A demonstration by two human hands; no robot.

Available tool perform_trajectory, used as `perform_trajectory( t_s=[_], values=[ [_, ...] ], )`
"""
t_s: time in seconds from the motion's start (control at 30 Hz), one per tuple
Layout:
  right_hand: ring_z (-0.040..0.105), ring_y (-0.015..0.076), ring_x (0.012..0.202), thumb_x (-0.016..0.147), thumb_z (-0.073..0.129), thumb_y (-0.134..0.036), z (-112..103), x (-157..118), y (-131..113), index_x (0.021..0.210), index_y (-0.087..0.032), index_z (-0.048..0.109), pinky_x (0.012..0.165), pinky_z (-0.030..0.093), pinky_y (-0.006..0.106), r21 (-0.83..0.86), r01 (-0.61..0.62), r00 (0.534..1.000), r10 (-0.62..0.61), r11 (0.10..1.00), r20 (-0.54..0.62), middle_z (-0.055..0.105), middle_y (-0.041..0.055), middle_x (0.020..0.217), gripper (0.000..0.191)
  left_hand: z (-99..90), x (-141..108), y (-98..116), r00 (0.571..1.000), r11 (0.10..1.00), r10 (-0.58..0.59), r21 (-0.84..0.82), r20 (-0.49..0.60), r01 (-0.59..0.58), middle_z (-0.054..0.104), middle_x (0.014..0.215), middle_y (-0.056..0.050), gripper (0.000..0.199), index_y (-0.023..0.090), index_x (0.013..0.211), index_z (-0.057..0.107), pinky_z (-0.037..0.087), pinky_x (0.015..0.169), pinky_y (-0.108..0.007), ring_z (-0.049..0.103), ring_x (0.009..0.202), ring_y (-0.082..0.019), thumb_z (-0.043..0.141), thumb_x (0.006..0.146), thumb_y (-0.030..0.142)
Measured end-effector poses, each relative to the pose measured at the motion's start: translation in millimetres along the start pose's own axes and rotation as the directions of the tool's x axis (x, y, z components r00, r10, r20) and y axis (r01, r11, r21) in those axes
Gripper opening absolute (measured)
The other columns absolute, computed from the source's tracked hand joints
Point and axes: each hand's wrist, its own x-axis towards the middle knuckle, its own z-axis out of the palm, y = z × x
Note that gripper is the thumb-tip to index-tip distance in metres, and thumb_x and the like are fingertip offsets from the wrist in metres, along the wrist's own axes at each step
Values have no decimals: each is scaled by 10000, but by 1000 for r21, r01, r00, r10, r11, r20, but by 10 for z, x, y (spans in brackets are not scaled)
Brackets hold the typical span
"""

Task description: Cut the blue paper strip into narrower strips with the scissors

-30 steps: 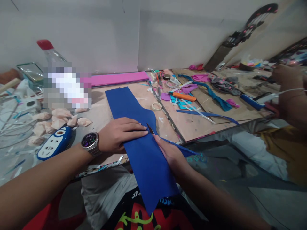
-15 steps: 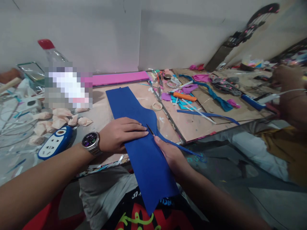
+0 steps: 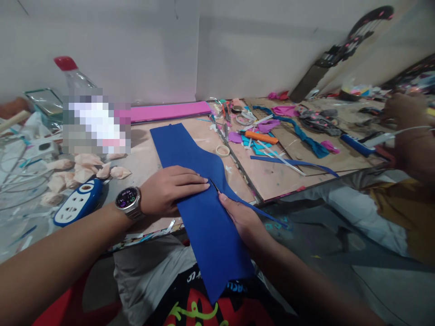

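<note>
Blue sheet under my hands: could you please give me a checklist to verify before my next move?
1. Left hand on the blue sheet: ok, fingers lie across it.
2. Bladed tool in the right hand: ok, held, tip pointing away from you.
3. Left fingertips well clear of the tip: not ok, they are right beside it.
4. Sheet fully supported by the table: not ok, its near end overhangs toward your lap.
5. Tape ring off the sheet: ok, beside it.
6. Blades open or closed: cannot tell.
</note>
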Motion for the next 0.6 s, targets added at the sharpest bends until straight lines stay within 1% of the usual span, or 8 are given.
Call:
perform_trajectory(
  t_s=[0.1,0.17,0.23,0.27,0.3,0.33,0.43,0.6],
  values=[
    [706,234,758,880,743,-444,3,-18,-6,898,-200,786,759,587,357,14,-32,999,32,999,6,776,40,801,249,-3,-23,-37,999,999,-31,24,24,31,714,1340,-151,540,183,1456,550,588,1014,-454,704,1178,-276,624,945,340],
    [604,167,553,883,744,-428,23,-37,-18,828,-199,745,576,534,285,57,-36,999,36,998,-2,690,-2,618,236,-2,-41,-64,998,998,-54,28,36,53,691,1378,-153,589,186,1496,509,572,1045,-467,686,1221,-286,623,944,359],
    [376,89,372,883,741,-460,42,-46,-26,712,-201,645,387,351,212,94,-55,998,56,994,-8,493,-65,428,325,5,-53,-82,997,997,-73,15,27,73,673,1406,-158,622,187,1524,476,557,1073,-469,667,1264,-290,622,950,381],
    [265,65,334,878,737,-491,47,-44,-26,670,-204,586,342,246,194,98,-74,997,75,992,-10,394,-91,376,385,9,-57,-87,996,997,-82,7,18,82,667,1414,-161,633,189,1532,467,552,1080,-469,658,1282,-290,623,953,391],
    [192,51,320,870,733,-526,48,-39,-24,651,-207,539,326,173,185,91,-99,995,100,991,-9,330,-108,350,432,14,-59,-89,996,996,-86,-2,12,86,661,1421,-165,643,189,1539,457,550,1083,-469,648,1300,-291,623,954,397],
    [161,43,313,861,728,-556,47,-33,-20,652,-210,515,323,142,177,81,-121,993,122,989,-6,305,-117,339,457,18,-60,-89,996,996,-88,-10,10,88,655,1428,-169,649,187,1545,448,549,1084,-470,639,1316,-292,620,956,397],
    [171,40,295,841,721,-600,41,-13,-7,663,-218,480,318,159,170,60,-170,985,171,984,-10,319,-122,335,486,25,-61,-84,996,996,-84,-23,8,84,644,1441,-175,662,180,1558,428,546,1085,-468,621,1344,-295,614,961,399],
    [160,33,292,879,695,-570,56,5,0,625,-213,466,314,149,169,82,-196,980,199,977,-27,312,-115,329,495,27,-68,-73,996,996,-84,-34,15,85,640,1446,-176,641,178,1551,440,540,1095,-460,616,1353,-295,599,972,403]
  ],
)
